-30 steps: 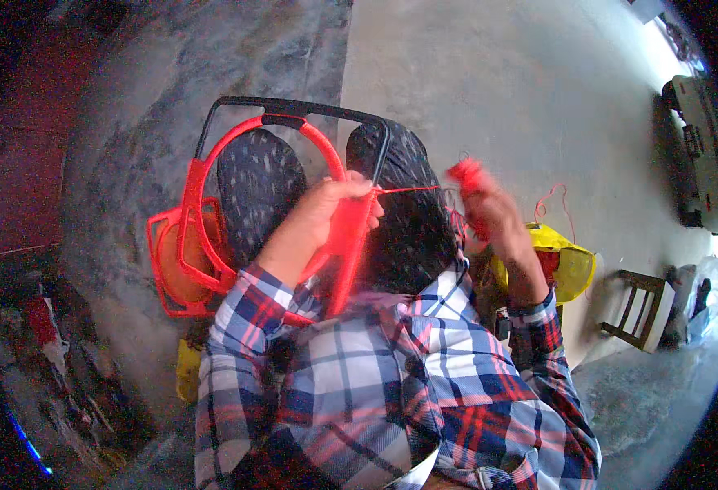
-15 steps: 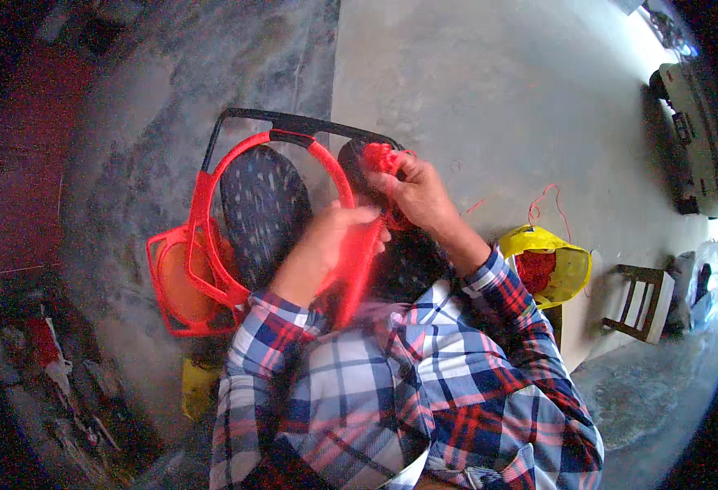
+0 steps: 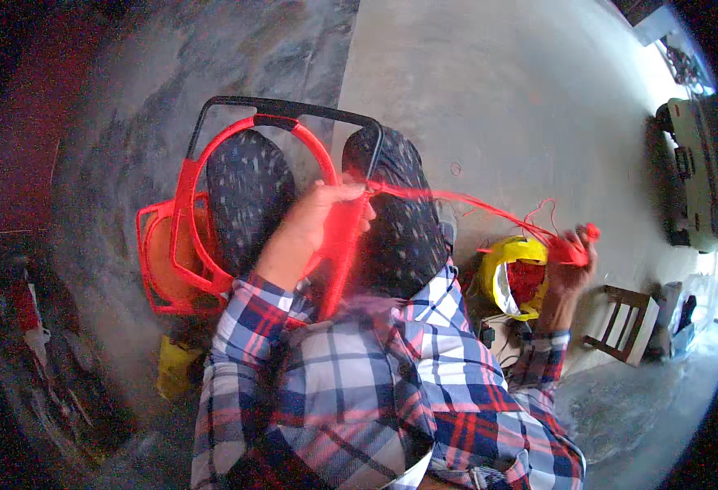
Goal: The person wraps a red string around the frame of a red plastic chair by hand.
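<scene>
A red and black frame (image 3: 182, 192) with a round red ring inside it lies across my lap. My left hand (image 3: 314, 219) is closed on its right side, thumb near the spot where a red cord (image 3: 465, 198) meets the frame. The cord runs taut from there out to the right. At its other end my right hand (image 3: 570, 269), closed, grips a bunch of the red cord beside a yellow container (image 3: 494, 282). A red tangled mass (image 3: 526, 282) fills the inside of that container.
A second red frame with an orange round panel (image 3: 167, 260) stands left of my knees. Below it is a yellow object (image 3: 176, 367). A slatted wooden stool (image 3: 624, 322) stands at the right, and farther off is a pale object with black wheel-like parts (image 3: 692, 175).
My right hand has swung from beside the frame far out to the right, drawing the red cord out straight. My left hand keeps its hold; the frame has shifted slightly left.
</scene>
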`<state>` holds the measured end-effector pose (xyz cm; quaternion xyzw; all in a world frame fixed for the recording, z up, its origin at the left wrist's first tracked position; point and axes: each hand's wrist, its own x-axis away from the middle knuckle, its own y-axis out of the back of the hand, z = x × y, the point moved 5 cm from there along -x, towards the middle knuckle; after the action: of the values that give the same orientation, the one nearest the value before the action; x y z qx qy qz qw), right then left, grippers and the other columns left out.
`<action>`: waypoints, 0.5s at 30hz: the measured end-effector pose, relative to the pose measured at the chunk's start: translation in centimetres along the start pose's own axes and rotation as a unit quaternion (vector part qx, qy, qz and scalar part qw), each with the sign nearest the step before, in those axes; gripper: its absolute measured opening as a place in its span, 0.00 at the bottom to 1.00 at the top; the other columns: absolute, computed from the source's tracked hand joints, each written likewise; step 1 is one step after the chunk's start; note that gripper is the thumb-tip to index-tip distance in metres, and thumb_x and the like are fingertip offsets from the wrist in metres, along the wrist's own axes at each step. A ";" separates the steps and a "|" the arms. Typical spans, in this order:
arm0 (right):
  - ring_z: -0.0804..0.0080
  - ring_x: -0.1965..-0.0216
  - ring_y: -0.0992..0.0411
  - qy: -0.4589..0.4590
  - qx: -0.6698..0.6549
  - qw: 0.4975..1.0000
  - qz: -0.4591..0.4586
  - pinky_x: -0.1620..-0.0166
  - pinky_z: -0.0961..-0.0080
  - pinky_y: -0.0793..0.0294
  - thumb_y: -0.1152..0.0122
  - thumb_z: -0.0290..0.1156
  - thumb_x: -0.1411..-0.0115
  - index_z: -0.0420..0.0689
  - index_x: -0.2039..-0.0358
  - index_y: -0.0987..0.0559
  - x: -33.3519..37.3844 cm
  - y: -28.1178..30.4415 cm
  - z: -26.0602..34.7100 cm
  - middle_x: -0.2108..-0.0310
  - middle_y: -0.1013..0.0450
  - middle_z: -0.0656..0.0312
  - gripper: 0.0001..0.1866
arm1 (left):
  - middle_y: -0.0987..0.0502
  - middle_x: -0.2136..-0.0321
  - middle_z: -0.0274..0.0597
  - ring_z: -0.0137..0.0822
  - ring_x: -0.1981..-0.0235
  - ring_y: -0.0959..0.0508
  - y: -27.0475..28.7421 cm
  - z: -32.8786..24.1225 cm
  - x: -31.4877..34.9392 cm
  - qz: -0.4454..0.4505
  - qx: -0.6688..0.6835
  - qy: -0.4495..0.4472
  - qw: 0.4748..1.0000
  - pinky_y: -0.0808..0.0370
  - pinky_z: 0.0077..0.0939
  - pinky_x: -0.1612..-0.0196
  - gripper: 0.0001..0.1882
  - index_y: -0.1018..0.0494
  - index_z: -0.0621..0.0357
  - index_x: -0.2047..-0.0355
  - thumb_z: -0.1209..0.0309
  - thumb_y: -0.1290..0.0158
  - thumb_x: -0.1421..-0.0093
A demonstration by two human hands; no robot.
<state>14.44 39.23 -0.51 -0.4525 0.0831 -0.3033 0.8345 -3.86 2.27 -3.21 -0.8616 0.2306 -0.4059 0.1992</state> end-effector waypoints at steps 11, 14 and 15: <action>0.81 0.76 0.36 -0.168 0.233 0.957 -0.035 0.73 0.83 0.37 0.46 0.36 0.40 0.47 0.65 0.27 -1.3 -1.6 -9.3 0.76 0.34 0.70 0.08 | 0.23 0.78 0.47 0.38 0.78 0.22 -1.4 -0.2 0.0 0.018 0.008 0.004 1.000 0.23 0.30 0.73 0.05 0.29 0.57 0.72 0.70 0.45 0.46; 0.83 0.75 0.34 -0.203 0.422 0.872 0.141 0.71 0.83 0.35 0.44 0.35 0.41 0.43 0.60 0.25 0.2 -8.9 -16.3 0.74 0.30 0.73 0.12 | 0.23 0.79 0.49 0.40 0.81 0.22 -1.7 0.2 -0.1 0.004 0.011 0.004 1.000 0.22 0.32 0.77 0.07 0.29 0.59 0.69 0.69 0.46 0.45; 0.83 0.74 0.34 -0.238 0.450 0.837 0.200 0.71 0.82 0.35 0.44 0.36 0.41 0.42 0.60 0.25 0.5 -9.9 -18.2 0.74 0.30 0.73 0.13 | 0.23 0.79 0.48 0.39 0.80 0.22 -1.9 0.3 -0.1 0.015 0.010 0.013 1.000 0.22 0.32 0.77 0.07 0.29 0.59 0.68 0.69 0.46 0.45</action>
<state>3.07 22.07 -3.02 -0.0589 -0.1750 -0.0162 0.9827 -3.26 3.91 -2.50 -0.8505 0.2421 -0.4166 0.2109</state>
